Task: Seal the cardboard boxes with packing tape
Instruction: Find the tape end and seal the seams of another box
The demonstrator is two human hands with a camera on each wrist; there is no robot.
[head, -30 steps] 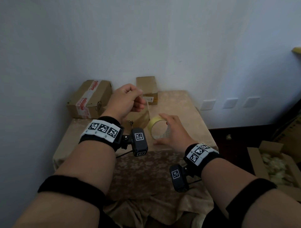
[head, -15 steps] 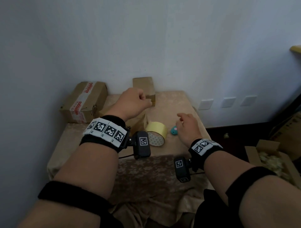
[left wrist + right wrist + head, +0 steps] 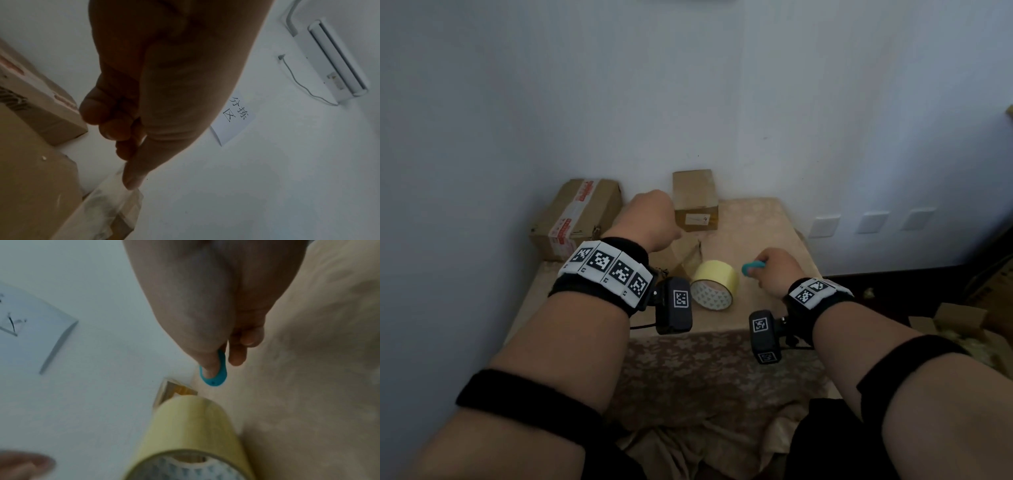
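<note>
A yellow tape roll lies on its side on the table between my hands. My left hand is curled, thumb and fingers pinching a clear tape strip that runs down toward the roll. A plain cardboard box sits under that hand, mostly hidden. My right hand pinches a small teal cutter just right of the roll.
A larger box with red-and-white tape and a small upright box stand against the wall at the table's back. The table has a beige cloth. An open box of filler sits on the floor at right.
My right hand let go of the tape roll, which now lies on the table, and picked up the teal cutter. My left hand moved forward and lower with the tape strip.
</note>
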